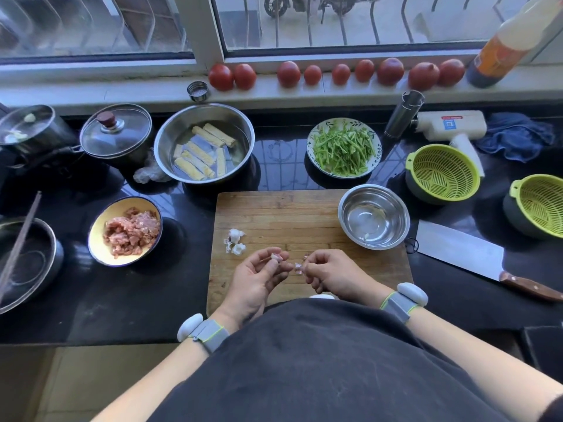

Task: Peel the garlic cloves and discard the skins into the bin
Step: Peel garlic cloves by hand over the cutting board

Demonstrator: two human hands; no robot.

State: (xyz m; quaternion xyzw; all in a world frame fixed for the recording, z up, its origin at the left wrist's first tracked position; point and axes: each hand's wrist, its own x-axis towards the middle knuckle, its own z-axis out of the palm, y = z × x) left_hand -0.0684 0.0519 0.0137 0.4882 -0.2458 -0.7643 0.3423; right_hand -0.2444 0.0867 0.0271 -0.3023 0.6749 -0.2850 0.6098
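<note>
Mid-peel: my left hand [259, 277] is pinching a garlic clove [276, 256] while my right hand [330, 274] is gripping torn skin [298, 267]; next, binning it, no bin showing.

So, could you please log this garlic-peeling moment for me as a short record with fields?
left hand: left hand pinches a garlic clove
right hand: right hand pinches a piece of skin
work surface: wooden cutting board
loose garlic: garlic pieces lie on the board, left of the hands
nearest bowl: steel bowl on the board's right corner, a small pale piece inside
knife: cleaver right of the board, untouched
bin: not in view
</note>
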